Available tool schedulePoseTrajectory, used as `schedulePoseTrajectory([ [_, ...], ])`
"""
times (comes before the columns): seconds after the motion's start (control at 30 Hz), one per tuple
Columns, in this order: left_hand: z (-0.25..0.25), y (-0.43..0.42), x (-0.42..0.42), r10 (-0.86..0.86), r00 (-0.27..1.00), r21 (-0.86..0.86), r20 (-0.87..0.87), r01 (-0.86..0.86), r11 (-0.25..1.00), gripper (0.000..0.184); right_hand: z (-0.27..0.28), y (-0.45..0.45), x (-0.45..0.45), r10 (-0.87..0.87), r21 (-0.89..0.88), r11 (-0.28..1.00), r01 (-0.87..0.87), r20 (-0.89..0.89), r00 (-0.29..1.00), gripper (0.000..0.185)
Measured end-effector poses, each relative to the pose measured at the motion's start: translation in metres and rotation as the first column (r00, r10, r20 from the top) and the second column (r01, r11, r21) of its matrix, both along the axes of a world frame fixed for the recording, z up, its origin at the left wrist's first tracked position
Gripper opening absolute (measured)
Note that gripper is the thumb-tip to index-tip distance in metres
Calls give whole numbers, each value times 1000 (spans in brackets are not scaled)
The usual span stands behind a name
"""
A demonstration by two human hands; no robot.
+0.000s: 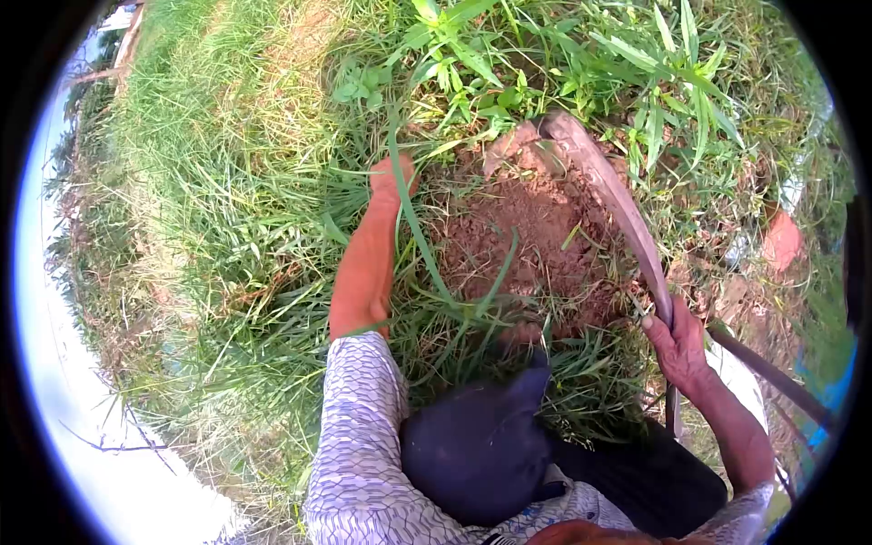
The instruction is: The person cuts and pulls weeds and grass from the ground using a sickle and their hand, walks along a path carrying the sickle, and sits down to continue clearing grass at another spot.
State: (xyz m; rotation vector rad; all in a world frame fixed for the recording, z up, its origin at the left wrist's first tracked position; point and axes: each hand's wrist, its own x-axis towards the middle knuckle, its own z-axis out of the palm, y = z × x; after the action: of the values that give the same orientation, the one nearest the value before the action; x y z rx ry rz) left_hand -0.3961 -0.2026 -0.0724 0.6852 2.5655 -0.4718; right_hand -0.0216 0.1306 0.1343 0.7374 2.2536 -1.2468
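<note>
1. Grass (245,218) covers most of the ground, sunlit at the upper left, with a strip of glaring white along the left edge of the view.
2. Bare soil (509,236), reddish brown and broken into crumbs, forms a rough patch between the person's two hands.
3. Dark trousers (472,454) cover a bent knee just below the soil, close to the body.
4. Leafy weeds (681,82) stand at the upper right, beyond the dug patch.
5. Hoe (633,218) with a long curved handle arches along the right side of the soil, its head at the far edge of the patch, near the weeds.
6. Patterned sleeve (359,400), pale with a scale-like print, ends near the left elbow, leaving the forearm bare.
7. Stick (772,372), dark and straight, slants away to the right, just beside the right wrist.
8. Right hand (678,345) is wrapped around the hoe's handle, well apart from the other hand.
9. Left hand (392,175) reaches into the grass at the soil's left edge; its fingers are hidden, so whether they grip any blades cannot be told.
10. Reddish object (783,241), too unclear to identify, lies at the far right.
</note>
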Motion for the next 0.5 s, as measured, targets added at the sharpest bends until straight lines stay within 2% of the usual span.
schedulePoseTrajectory([
  [0.03,13,3,7,-109,994,-3,-21,109,994,15,-12,-12,-29,24,0,1000,-25,-75,997,45],
  [0.07,12,1,11,-93,995,-5,-25,92,996,15,-27,-27,-54,-10,-47,999,1,-186,983,45],
  [0.1,9,2,12,13,1000,6,-28,-12,1000,18,-42,-42,-80,-41,-96,995,13,-292,956,45],
  [0.13,8,4,11,113,993,21,-32,-112,993,20,-45,-52,-102,-97,-213,975,57,-179,979,46],
  [0.17,9,2,14,80,996,-2,-34,-80,997,21,-43,-62,-123,-161,-397,906,146,-5,987,44],
  [0.2,9,-4,16,93,995,-3,-38,-93,996,21,-56,-70,-133,-176,-510,841,178,52,983,41],
  [0.27,5,-9,16,63,995,178,-74,-49,983,21,-78,-90,-129,-297,-615,701,361,209,932,43],
  [0.3,23,4,19,118,993,123,-10,-115,986,20,-86,-98,-115,-314,-529,763,373,202,928,47],
  [0.4,10,-1,16,101,994,80,-44,-97,992,20,-110,-114,-93,-238,-247,949,195,-153,959,59],
  [0.43,12,3,16,145,989,60,-35,-142,988,19,-107,-113,-93,-264,-294,926,236,-61,962,56],
  [0.5,14,3,18,130,991,51,-37,-128,990,18,-95,-113,-101,-277,-339,901,271,31,960,54],
])
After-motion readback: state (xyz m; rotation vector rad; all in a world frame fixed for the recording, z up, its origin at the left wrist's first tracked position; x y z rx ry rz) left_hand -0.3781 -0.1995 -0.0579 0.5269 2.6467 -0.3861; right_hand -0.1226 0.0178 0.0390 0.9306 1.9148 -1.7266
